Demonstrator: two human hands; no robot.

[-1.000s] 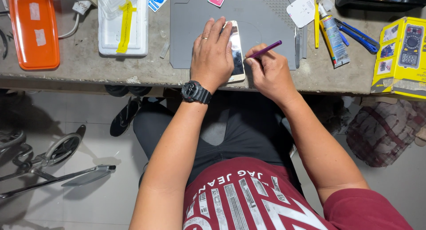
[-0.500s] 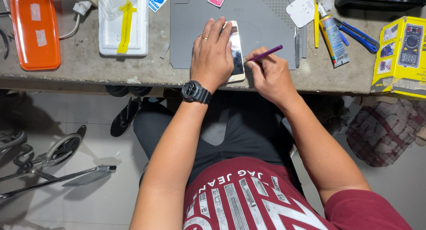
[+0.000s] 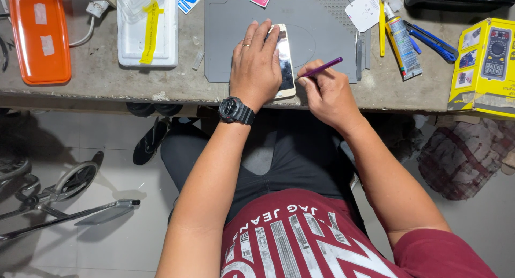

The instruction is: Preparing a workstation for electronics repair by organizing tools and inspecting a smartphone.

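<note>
The person's left hand lies flat on a slim white phone with a dark glass screen, pressing it down with the fingers spread. The phone rests on a grey rubber work mat, near the mat's near edge. The right hand sits just right of the phone, its fingers pinched tight around a thin purple stick tool. The tool's tip points at the phone's right side. A black wrist watch is on the left arm. A yellow box sits far right, an orange tray far left.

Phone on mat, tray far left
</note>
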